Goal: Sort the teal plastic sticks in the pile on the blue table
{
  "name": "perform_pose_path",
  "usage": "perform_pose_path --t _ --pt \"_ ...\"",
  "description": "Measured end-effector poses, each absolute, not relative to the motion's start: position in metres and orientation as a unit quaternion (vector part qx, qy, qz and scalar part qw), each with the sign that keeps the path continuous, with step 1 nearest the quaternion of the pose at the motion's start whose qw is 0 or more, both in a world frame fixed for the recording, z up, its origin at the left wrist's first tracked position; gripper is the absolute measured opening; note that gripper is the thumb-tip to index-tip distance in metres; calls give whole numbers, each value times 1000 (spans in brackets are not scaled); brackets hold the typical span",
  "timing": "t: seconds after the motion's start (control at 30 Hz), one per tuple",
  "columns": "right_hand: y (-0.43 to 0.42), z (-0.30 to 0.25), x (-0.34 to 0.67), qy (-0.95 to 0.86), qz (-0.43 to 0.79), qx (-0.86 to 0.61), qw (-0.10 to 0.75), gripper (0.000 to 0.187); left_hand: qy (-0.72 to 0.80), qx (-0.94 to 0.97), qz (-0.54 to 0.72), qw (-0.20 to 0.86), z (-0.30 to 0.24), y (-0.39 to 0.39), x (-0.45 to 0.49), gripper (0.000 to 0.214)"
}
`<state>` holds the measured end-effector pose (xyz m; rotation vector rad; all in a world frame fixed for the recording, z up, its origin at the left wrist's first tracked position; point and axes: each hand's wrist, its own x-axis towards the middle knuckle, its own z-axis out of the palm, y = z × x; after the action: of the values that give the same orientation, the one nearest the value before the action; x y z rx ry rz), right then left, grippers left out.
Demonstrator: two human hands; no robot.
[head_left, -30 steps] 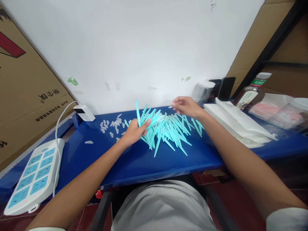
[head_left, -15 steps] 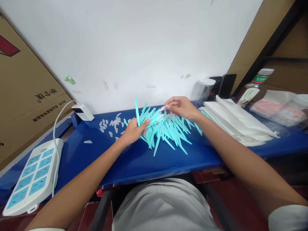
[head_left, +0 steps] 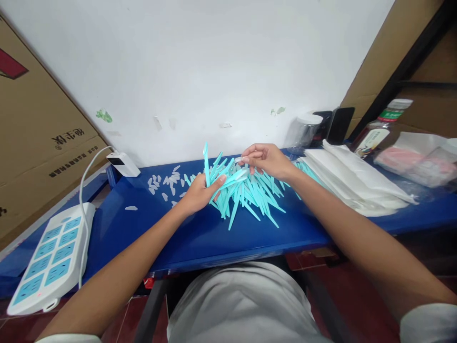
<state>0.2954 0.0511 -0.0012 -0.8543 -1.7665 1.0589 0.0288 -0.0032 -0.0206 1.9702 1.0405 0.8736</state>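
Note:
My left hand [head_left: 202, 193] is closed around several slim turquoise eyebrow razors [head_left: 232, 179], fanned out to the right, with one standing nearly upright by the fingers. Between the thumb and fingertips of my right hand [head_left: 266, 159] is a small whitish translucent blade cap [head_left: 239, 160], just above the tips of the held razors. Beneath both hands spreads a loose pile of the same turquoise razors [head_left: 255, 197], pointing in many directions. Left of the pile, several loose blade caps [head_left: 173, 178] lie scattered on the blue table [head_left: 143, 233].
A white power strip [head_left: 53, 259] and a small white device [head_left: 123, 164] with a cable are at the left. On the right lie white paper-like sheets [head_left: 353, 183], with a clear jar [head_left: 305, 131], a bottle [head_left: 378, 126] and a pink-filled bag [head_left: 410, 162] behind and beside them.
The fingertips of my right hand have shifted slightly left and up with the cap, away from the razor tips. My left hand keeps its hold, its razors turned a little.

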Motion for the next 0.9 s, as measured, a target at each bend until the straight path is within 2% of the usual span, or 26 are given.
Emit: perform_pose_path --t 0.33,0.53,0.9 --pt "51 2 298 -691 421 -352 470 46 394 730 353 433 -21 -4 29 56" --pt "48 6 298 -678 425 -365 477 44 398 740 349 416 -21 -3 28 58" --pt "44 -1 291 -709 434 -340 439 41 384 703 354 483 -22 -5 27 55"
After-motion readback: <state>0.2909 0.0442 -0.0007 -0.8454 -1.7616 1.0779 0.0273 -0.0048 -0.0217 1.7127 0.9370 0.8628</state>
